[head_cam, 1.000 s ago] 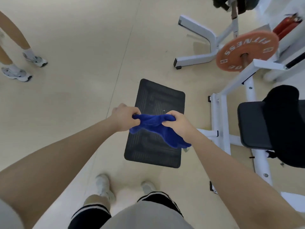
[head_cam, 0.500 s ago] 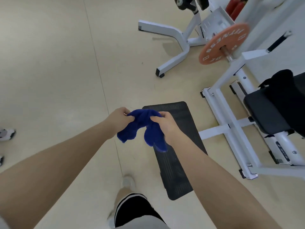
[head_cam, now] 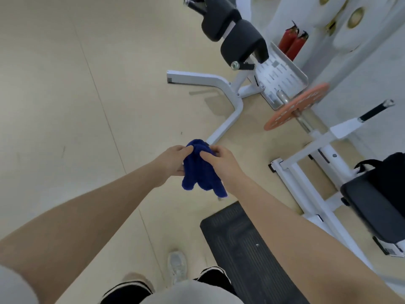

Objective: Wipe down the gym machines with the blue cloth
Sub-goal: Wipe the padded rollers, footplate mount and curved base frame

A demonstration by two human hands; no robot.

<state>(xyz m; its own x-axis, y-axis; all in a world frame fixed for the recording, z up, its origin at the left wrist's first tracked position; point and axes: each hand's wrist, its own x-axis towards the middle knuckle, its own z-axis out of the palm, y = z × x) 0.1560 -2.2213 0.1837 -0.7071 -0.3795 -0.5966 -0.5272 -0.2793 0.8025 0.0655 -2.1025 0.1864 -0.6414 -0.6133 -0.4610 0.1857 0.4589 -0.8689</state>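
Note:
A bunched blue cloth (head_cam: 200,172) hangs in front of me at chest height. My left hand (head_cam: 173,160) pinches its upper left side and my right hand (head_cam: 219,160) pinches its upper right side, close together. Ahead stands a white-framed machine with black pads (head_cam: 238,40); its white floor leg (head_cam: 228,119) ends just beyond the cloth. To the right a second white machine (head_cam: 306,178) carries a black seat (head_cam: 372,207) and an orange weight plate (head_cam: 295,106).
A black rubber mat (head_cam: 243,244) lies on the beige floor at lower right, beside my shoe (head_cam: 177,267). Two red fire extinguishers (head_cam: 292,43) stand against the white wall at the top right. A black bag (head_cam: 392,172) rests on the seat.
My view has swung left and forward: the mat slid to the lower right, and the padded machine came into view. My hands moved closer together, bunching the cloth. The other person's shoes left the view.

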